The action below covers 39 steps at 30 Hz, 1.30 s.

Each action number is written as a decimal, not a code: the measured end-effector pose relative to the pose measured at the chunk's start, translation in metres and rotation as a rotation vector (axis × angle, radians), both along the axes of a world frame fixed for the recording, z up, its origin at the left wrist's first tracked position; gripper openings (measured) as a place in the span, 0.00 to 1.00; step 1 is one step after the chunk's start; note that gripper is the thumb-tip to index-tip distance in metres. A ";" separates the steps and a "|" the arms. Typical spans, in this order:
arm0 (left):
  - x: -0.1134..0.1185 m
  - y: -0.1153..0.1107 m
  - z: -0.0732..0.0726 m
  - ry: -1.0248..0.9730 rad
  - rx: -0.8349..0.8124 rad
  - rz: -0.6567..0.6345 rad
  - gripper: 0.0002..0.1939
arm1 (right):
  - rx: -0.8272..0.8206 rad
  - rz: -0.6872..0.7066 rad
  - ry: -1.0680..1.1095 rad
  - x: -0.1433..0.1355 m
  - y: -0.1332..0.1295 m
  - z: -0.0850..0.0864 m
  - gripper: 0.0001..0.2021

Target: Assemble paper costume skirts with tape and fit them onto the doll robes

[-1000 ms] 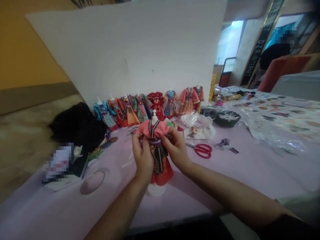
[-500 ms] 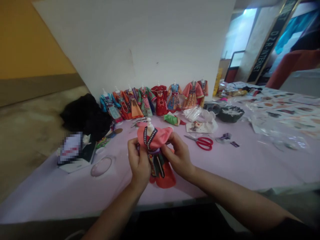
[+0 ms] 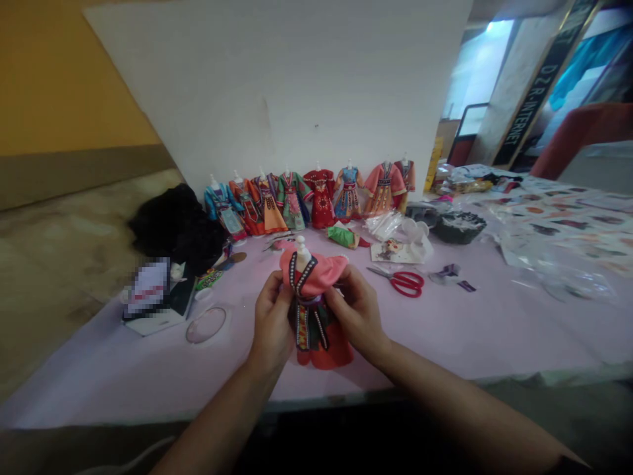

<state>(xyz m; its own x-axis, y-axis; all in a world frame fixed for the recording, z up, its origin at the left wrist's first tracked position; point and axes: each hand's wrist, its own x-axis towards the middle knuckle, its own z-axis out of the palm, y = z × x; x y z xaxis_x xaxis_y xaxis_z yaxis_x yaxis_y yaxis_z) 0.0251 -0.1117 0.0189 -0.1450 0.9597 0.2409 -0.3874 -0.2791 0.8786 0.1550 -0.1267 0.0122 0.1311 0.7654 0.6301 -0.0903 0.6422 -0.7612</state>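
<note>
A small doll dress point(image 3: 316, 276) with a coral top, dark beaded trim and a red-orange skirt stands upright on a white mini dress form point(image 3: 301, 248) at the table's front. My left hand point(image 3: 271, 320) is closed on the left side of the dress at the waist, thumb in front. On the other side, my right hand point(image 3: 359, 310) pinches the coral cloth below the sleeve between thumb and fingers. Some fingertips of both hands are hidden behind the cloth. Red-handled scissors point(image 3: 406, 282) lie to the right of my right hand.
Several finished doll dresses point(image 3: 322, 198) stand along the white wall board. Behind the scissors are a green packet point(image 3: 343, 236), clear plastic bags point(image 3: 384, 225) and a dark bowl point(image 3: 459, 226). At left lie a clear ring-shaped lid point(image 3: 206, 325), a box point(image 3: 161, 310) and black cloth point(image 3: 175, 221).
The view has shifted slightly, so everything sits a little further right. My left fingers have moved a little along the dress's side; both hands keep hold of it.
</note>
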 end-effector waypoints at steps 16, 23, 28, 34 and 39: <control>-0.012 0.009 0.018 0.004 -0.123 -0.136 0.18 | -0.020 0.110 -0.038 0.004 0.001 0.001 0.07; -0.014 0.008 0.023 0.005 -0.180 -0.179 0.21 | -0.054 0.208 -0.023 0.006 0.004 -0.002 0.10; -0.016 0.007 0.024 0.016 -0.175 -0.216 0.20 | -0.039 0.300 -0.028 0.008 0.006 -0.002 0.14; -0.011 0.006 0.030 0.000 -0.164 -0.187 0.20 | 0.052 0.333 -0.066 0.010 0.012 -0.002 0.14; -0.009 0.005 0.031 -0.001 -0.160 -0.165 0.19 | 0.089 0.331 -0.059 0.010 0.014 -0.002 0.14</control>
<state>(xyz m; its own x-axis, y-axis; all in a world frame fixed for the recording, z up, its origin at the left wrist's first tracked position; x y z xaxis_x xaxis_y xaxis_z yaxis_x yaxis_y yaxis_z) 0.0164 -0.1067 0.0496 0.0172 0.9963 0.0842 -0.4170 -0.0694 0.9062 0.1646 -0.1127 0.0101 -0.1536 0.7020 0.6954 -0.2619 0.6497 -0.7137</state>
